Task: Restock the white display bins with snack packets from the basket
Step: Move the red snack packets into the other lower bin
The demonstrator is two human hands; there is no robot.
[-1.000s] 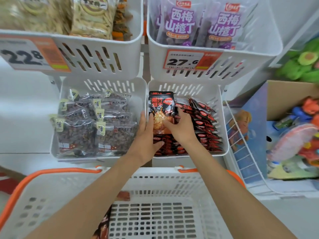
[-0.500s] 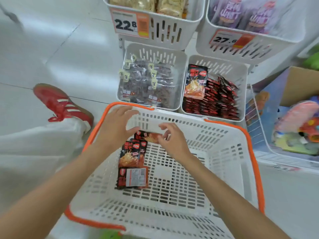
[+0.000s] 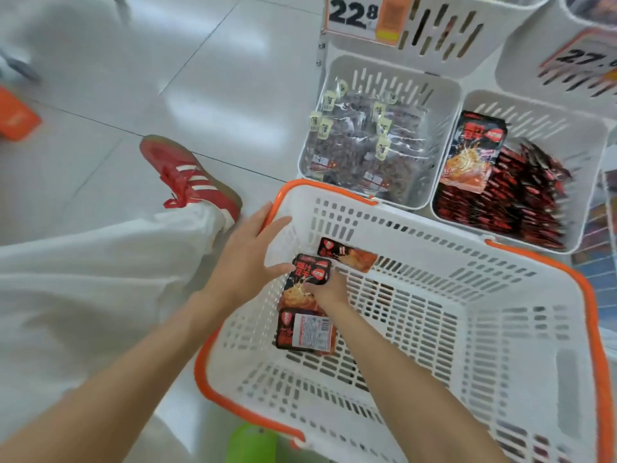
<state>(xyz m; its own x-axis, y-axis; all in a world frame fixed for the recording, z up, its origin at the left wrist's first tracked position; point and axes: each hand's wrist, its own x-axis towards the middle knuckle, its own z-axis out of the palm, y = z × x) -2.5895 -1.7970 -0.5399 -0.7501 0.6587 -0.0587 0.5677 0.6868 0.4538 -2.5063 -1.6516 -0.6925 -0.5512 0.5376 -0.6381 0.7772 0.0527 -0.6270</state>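
Note:
A white basket [image 3: 500, 329] with an orange rim sits on the floor below the bins. A few red-and-black snack packets lie at its left side. My right hand [image 3: 329, 290] is down in the basket and grips the top packet [image 3: 305, 279] of the small stack. Over the basket's left corner, my left hand [image 3: 248, 259] has its fingers spread and its thumb touches that packet's upper edge. Another packet [image 3: 347, 255] leans on the far wall, and one [image 3: 305, 330] lies label-up at the stack's near end. The lower right bin [image 3: 587, 155] holds many matching packets.
The lower left bin [image 3: 444, 95] holds clear packets of dark snacks. Two upper bins carry price tags 22.8 [image 3: 354, 11] and 27.6 [image 3: 581, 58]. My red shoe [image 3: 190, 178] and white trouser leg lie left of the basket. An orange object [image 3: 16, 118] sits at far left.
Both hands left the lower right bin and came down into the basket. My right hand has closed on the top packet, and my view has swung down and left.

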